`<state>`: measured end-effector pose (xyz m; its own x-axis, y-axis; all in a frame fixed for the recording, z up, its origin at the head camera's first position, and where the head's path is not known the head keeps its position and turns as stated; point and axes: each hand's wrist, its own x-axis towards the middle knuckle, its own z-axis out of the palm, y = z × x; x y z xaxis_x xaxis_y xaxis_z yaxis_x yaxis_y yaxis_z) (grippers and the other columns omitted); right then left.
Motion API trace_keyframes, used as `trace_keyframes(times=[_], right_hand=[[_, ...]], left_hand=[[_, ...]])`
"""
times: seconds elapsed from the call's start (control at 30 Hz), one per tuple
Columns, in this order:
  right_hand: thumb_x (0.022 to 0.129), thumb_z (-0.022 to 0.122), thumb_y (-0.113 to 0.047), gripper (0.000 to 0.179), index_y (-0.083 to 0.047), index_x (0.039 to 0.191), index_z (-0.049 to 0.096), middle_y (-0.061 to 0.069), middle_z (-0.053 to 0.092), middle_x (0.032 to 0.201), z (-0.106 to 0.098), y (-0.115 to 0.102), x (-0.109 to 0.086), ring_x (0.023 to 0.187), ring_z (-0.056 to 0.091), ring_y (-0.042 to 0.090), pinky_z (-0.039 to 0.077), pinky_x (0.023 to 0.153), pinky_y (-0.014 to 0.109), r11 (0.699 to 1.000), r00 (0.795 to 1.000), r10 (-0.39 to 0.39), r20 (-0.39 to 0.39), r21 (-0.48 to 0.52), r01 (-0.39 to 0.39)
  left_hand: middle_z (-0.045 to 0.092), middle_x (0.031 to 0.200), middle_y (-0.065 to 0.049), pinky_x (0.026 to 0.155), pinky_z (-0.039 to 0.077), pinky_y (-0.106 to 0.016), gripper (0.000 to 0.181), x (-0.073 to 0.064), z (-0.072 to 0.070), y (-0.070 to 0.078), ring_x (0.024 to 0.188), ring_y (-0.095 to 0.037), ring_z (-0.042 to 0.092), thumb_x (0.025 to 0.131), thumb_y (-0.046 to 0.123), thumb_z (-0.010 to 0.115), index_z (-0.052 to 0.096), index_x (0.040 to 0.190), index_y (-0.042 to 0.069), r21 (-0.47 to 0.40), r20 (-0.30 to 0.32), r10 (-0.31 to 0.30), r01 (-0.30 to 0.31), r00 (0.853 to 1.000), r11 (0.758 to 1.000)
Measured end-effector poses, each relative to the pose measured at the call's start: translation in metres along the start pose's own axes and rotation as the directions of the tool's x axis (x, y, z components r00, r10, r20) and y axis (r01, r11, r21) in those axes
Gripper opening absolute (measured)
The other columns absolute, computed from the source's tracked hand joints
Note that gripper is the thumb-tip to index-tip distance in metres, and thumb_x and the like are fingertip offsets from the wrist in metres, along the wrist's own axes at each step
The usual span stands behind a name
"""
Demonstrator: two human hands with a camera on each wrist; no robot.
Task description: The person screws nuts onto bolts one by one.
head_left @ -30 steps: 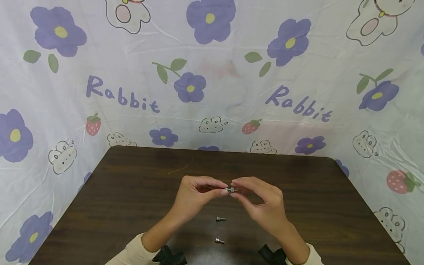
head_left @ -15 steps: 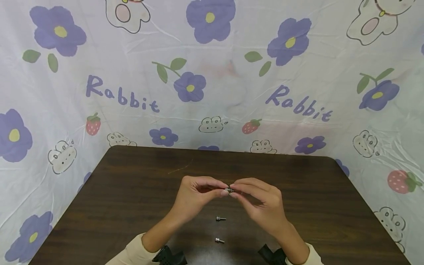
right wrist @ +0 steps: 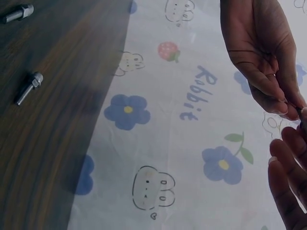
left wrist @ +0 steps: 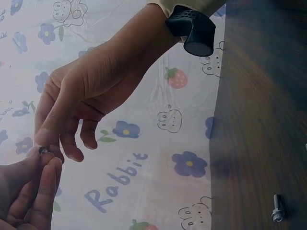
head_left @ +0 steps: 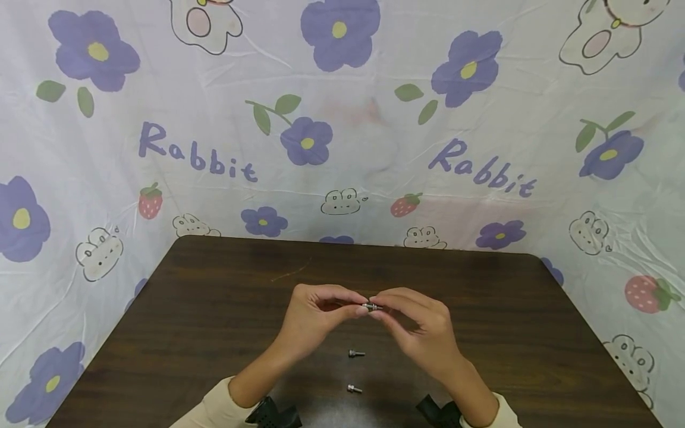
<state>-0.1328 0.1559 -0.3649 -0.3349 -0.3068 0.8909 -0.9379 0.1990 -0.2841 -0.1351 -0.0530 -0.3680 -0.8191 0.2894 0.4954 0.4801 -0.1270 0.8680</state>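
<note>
Just above the table's middle, a small metal screw [head_left: 371, 307] with ring-like parts on its shank lies sideways between two sets of fingertips. My left hand [head_left: 313, 312] pinches one end between thumb and index finger. From the other side, my right hand [head_left: 423, 321] has its thumb and fingertips closed about the other end, hiding much of it. The left wrist view shows only a dark glint of the screw [left wrist: 43, 150] between the fingers. Below the hands, two similar screws lie on the table: an upper screw [head_left: 355, 353] and a lower screw [head_left: 354, 389].
The dark wood-grain table [head_left: 214, 333] has rounded far corners. Behind and beside it hangs a white cloth [head_left: 374, 148] printed with purple flowers, rabbits and strawberries. Each wrist carries a black camera mount, such as the right mount [head_left: 440, 411], beside cream sleeves.
My right hand has shifted slightly left, and its fingertips have re-placed themselves on the screw, covering more of it. My left hand and the two lying screws stay put.
</note>
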Motion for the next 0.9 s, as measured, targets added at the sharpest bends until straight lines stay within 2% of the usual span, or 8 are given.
trace_keyframes(times=[0.17,0.37,0.47,0.6,0.77,0.9], right_hand=[[0.1,0.068,-0.018,0.016,-0.004,0.1,0.074,0.007,0.073,0.092,0.0004,-0.0001,-0.0012,0.079,0.07,0.017,0.057,0.071,0.023,0.999,0.998,0.045,0.039,0.0,-0.046],[0.102,0.064,-0.017,0.017,-0.007,0.092,0.072,0.003,0.072,0.089,0.0015,0.0014,-0.0035,0.077,0.069,0.015,0.056,0.073,0.021,0.997,0.996,0.07,0.046,-0.024,-0.069],[0.103,0.062,-0.013,0.015,-0.007,0.094,0.073,0.002,0.073,0.092,0.0005,0.0005,-0.0039,0.079,0.069,0.014,0.056,0.073,0.021,0.995,0.993,0.098,0.063,-0.031,-0.097],[0.103,0.061,-0.013,0.013,-0.008,0.105,0.073,0.002,0.074,0.098,-0.0004,-0.0013,-0.0037,0.083,0.07,0.014,0.057,0.076,0.022,0.991,0.988,0.132,0.076,-0.038,-0.129],[0.101,0.066,-0.026,0.027,-0.002,0.113,0.071,0.008,0.074,0.103,0.0012,-0.0009,-0.0032,0.084,0.07,0.016,0.058,0.073,0.024,0.995,0.994,0.095,0.062,-0.03,-0.093],[0.099,0.069,-0.023,0.027,0.001,0.111,0.071,0.012,0.074,0.101,0.003,0.0007,-0.0013,0.081,0.071,0.019,0.057,0.071,0.022,0.999,0.999,0.03,0.037,-0.019,-0.029]], left_hand=[[0.078,0.092,-0.008,0.068,0.062,-0.037,0.01,-0.0006,0.0,-0.0007,0.081,-0.024,0.075,0.087,0.007,0.08,0.08,0.097,0.003,0.001,0.009,0.005,-0.005,1.0,1.0],[0.078,0.091,-0.008,0.067,0.062,-0.036,0.01,-0.0013,0.0022,-0.0009,0.078,-0.022,0.074,0.087,0.007,0.081,0.08,0.095,0.002,-0.005,0.013,0.003,-0.003,1.0,1.0],[0.078,0.09,-0.009,0.067,0.062,-0.035,0.01,-0.001,0.0031,-0.0001,0.078,-0.021,0.074,0.086,0.006,0.081,0.08,0.095,0.002,-0.013,0.008,-0.005,0.005,1.0,1.0],[0.078,0.091,-0.009,0.069,0.062,-0.035,0.01,-0.0001,0.0027,0.0016,0.08,-0.021,0.075,0.086,0.005,0.081,0.08,0.095,0.002,-0.012,-0.004,-0.011,0.011,1.0,1.0],[0.078,0.091,-0.008,0.069,0.062,-0.032,0.01,0.0008,0.0004,0.0029,0.08,-0.019,0.074,0.085,0.004,0.081,0.08,0.095,0.003,0.007,-0.023,-0.008,0.008,1.0,1.0],[0.078,0.091,-0.007,0.067,0.062,-0.033,0.01,0.0012,-0.0005,0.0026,0.079,-0.02,0.074,0.086,0.005,0.081,0.08,0.096,0.003,0.008,-0.02,0.0,0.001,1.0,1.0]])
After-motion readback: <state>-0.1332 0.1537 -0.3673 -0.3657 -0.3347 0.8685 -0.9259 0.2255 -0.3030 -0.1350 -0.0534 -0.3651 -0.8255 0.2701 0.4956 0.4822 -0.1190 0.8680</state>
